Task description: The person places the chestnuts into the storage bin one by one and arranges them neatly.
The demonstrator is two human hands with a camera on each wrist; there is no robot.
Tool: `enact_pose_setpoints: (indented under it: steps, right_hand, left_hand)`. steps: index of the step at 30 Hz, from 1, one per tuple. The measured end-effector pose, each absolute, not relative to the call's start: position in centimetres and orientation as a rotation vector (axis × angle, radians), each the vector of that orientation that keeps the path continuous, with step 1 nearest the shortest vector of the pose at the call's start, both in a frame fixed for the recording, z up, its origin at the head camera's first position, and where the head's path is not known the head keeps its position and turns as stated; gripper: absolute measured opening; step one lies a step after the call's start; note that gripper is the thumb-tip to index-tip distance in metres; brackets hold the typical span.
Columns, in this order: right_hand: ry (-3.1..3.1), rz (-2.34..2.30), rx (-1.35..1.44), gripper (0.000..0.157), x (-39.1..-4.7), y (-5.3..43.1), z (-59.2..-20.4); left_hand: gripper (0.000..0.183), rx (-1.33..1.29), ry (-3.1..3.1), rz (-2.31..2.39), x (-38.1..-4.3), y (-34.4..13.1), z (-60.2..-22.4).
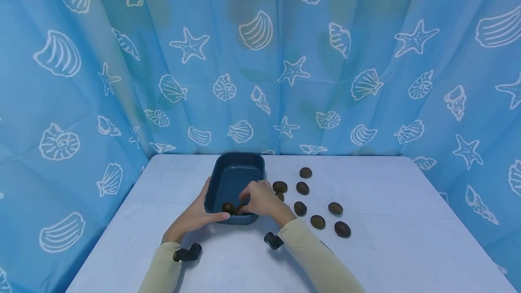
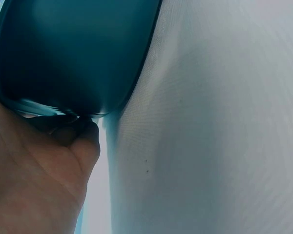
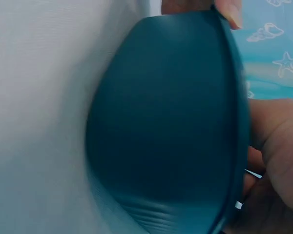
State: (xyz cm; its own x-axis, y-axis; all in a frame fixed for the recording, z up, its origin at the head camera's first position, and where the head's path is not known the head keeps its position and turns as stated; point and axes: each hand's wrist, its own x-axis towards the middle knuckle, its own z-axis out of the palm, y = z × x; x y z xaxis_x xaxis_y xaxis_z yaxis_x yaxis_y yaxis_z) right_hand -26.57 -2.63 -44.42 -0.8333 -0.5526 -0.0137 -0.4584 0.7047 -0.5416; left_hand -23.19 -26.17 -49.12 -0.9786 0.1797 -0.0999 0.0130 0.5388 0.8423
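Observation:
A dark blue-teal rectangular baking dish [image 1: 234,166] stands toward the far edge of the table. My left hand [image 1: 194,214] grips its near left corner, thumb over the rim and fingers along the outer side. Reaching over the right side of the dish, my right hand [image 1: 262,198] has its fingers down inside, pinching a dark brown egg-shaped fruit [image 1: 241,210] near the bottom. Beside that one lies another brown fruit [image 1: 228,208]. Both wrist views show mostly the dish's outer wall [image 2: 78,53], so the fingertips inside are hidden there.
On the white table [image 1: 386,248], several more egg-shaped fruits [image 1: 318,222] lie scattered to the right of the dish, some close to its right wall. A blue curtain [image 1: 260,80] with shell and starfish prints hangs behind the table and at its sides.

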Motion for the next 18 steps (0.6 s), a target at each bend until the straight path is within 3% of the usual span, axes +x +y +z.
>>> enact_pose_setpoints:
  steps: [6,18]
  right_hand:
    - [2.638,-1.071,-0.768,0.037,-26.7,-0.8,-43.4]
    - [2.795,-1.360,-0.519,0.032,-27.1,7.6,-41.2]
  left_hand:
    - [0.131,0.133,2.608,1.401,-23.2,-26.0,-49.2]
    - [0.133,0.125,2.616,1.386,-23.1,-26.0,-49.0]
